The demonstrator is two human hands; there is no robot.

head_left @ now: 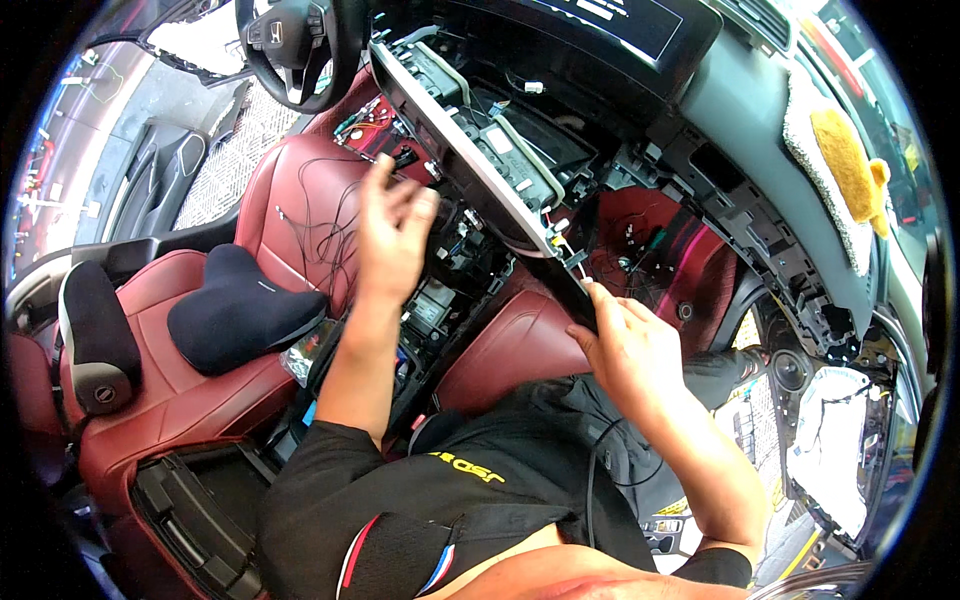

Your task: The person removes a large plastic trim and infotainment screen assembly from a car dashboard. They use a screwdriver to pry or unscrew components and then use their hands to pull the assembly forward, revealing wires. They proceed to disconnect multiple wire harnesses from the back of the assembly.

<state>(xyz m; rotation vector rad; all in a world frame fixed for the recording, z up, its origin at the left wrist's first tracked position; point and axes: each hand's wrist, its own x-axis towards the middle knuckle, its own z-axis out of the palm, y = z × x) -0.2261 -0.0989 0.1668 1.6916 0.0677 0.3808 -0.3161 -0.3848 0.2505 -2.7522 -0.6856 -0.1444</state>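
Panel (470, 160), a long grey-edged trim strip with modules fixed to its back, runs slantwise from beside the steering wheel (290, 45) down to the right hand (625, 350). That hand grasps the panel's lower end, fingers curled on its dark edge and thumb alongside, just under a small cluster of wires and connectors. The left hand (392, 235) is raised and loose, fingers spread, holding nothing; it hovers just left of the panel's middle, in front of the stripped centre console (450, 280), where plugs and brackets lie bare. Thin black wires (320, 215) trail across the red driver's seat (280, 200) beside that hand. A black cushion (240, 305) lies on the seat base, and a black headrest pad (95, 335) sits at the seat's left end. Behind the panel the dashboard (760, 120) is opened, its black frame and cavity exposed, with a dark screen (600, 25) above. A yellow plush toy (845, 160) rests on a white fleecy mat on the dash top at right. Below the right hand, the red passenger footwell (650, 245) shows loose wires. The person's black shirt fills the lower middle of the view, with both forearms coming up from it.
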